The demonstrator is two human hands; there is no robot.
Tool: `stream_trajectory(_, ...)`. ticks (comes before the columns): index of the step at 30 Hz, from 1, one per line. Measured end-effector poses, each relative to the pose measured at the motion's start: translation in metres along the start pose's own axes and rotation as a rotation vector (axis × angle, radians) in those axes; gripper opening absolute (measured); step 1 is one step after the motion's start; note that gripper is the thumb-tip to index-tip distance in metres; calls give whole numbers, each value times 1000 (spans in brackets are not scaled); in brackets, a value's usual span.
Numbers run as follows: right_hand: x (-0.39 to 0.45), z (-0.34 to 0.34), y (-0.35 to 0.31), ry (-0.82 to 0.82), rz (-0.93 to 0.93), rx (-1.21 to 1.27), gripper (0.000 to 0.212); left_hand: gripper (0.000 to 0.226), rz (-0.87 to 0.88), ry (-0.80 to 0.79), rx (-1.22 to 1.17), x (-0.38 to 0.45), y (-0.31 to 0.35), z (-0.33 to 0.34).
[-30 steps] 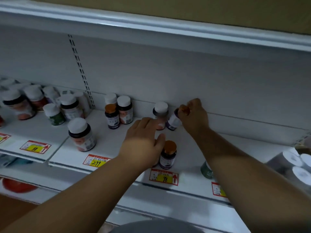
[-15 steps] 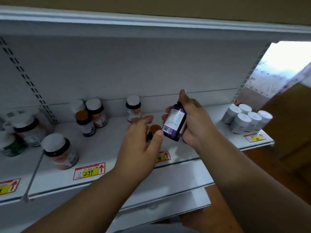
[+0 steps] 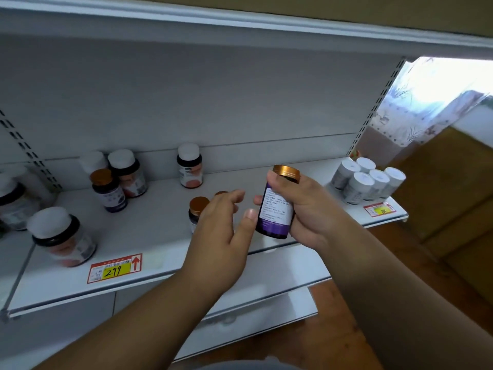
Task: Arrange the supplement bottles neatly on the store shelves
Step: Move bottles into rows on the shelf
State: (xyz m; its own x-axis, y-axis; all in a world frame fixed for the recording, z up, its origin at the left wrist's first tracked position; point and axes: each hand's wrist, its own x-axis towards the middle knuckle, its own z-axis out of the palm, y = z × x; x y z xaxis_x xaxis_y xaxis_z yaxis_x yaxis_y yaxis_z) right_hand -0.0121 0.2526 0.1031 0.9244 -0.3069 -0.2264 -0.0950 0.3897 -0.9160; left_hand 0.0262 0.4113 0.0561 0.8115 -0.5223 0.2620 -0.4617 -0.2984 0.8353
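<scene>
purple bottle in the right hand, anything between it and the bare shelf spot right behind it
Nothing visible. The right hand holds the purple bottle above the shelf; the bare patch behind it looks free. The orange-capped bottle stands left, behind the left hand.

Setting: retail shop, supplement aisle. White metal display shelf (image 3: pixel 160 236) with slotted upright rails (image 3: pixel 373 113) in the back panel. Red-and-yellow price tag (image 3: pixel 115 268) reading 299 on the front edge; a second price label (image 3: pixel 378 209) at the right end. Supplement bottles (image 3: pixel 189 165) stand in groups; a cluster of white-capped jars (image 3: pixel 368 182) occupies the right end.
</scene>
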Motion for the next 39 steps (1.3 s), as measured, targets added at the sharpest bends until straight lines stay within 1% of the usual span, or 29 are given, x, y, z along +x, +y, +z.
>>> stream_trajectory(3, 4, -11, -2, -1, 48, 43, 47, 59, -13, -5, 16, 4, 3, 16)
stream_trajectory(4, 8, -17, -4, -10, 63, 90, 43, 59, -22, 14, 15, 7, 4, 21)
stream_trajectory(6, 16, -25, -9, -53, 117, 188, 28, 60, -49, 56, 9, 14, 6, 28)
stream_trajectory(7, 19, -29, -13, -77, 141, 194, 22, 62, -59, 74, 12, 17, 8, 32)
stream_trajectory(8, 23, -34, -15, -87, 144, 152, 19, 65, -67, 87, 20, 20, 10, 36)
stream_trajectory(10, 32, -42, -18, -99, 81, -26, 15, 65, -84, 112, 37, 24, 11, 42)
stream_trajectory(11, 35, -44, -18, -118, 38, -109, 18, 64, -98, 124, 45, 25, 11, 45)
stream_trajectory(12, 38, -45, -18, -132, 7, -179, 27, 64, -108, 136, 52, 26, 11, 47)
stream_trajectory(14, 43, -46, -19, -128, -11, -310, 44, 66, -109, 158, 73, 25, 10, 50)
stream_trajectory(15, 46, -46, -19, -127, -15, -366, 48, 66, -108, 168, 87, 24, 10, 50)
stream_trajectory(18, 54, -44, -15, -115, -78, -516, 47, 62, -87, 177, 173, 27, 5, 45)
stream_trajectory(20, 59, -40, -13, -84, -118, -641, 39, 55, -30, 165, 368, 33, -4, 35)
stream_trajectory(23, 63, -36, -8, -22, -143, -823, 32, 39, 75, 111, 768, 43, -22, 17)
stream_trajectory(24, 64, -34, -6, -5, -146, -882, 31, 39, 97, 74, 866, 45, -29, 13)
stream_trajectory(26, 68, -31, 0, 13, -162, -960, 28, 48, 109, -4, 962, 49, -42, 9)
stream_trajectory(28, 71, -25, 8, 13, -179, -1021, 24, 56, 114, -65, 991, 52, -53, 9)
stream_trajectory(30, 73, -18, 14, 1, -193, -1107, 24, 58, 130, -92, 997, 54, -60, 9)
stream_trajectory(32, 75, -11, 19, -8, -188, -1193, 26, 56, 153, -88, 989, 54, -65, 9)
stream_trajectory(35, 81, -7, 28, -39, -131, -1308, 27, 52, 198, -79, 996, 53, -69, 9)
stream_trajectory(39, 84, -12, 41, -34, -87, -1340, 33, 51, 247, -94, 996, 56, -73, 7)
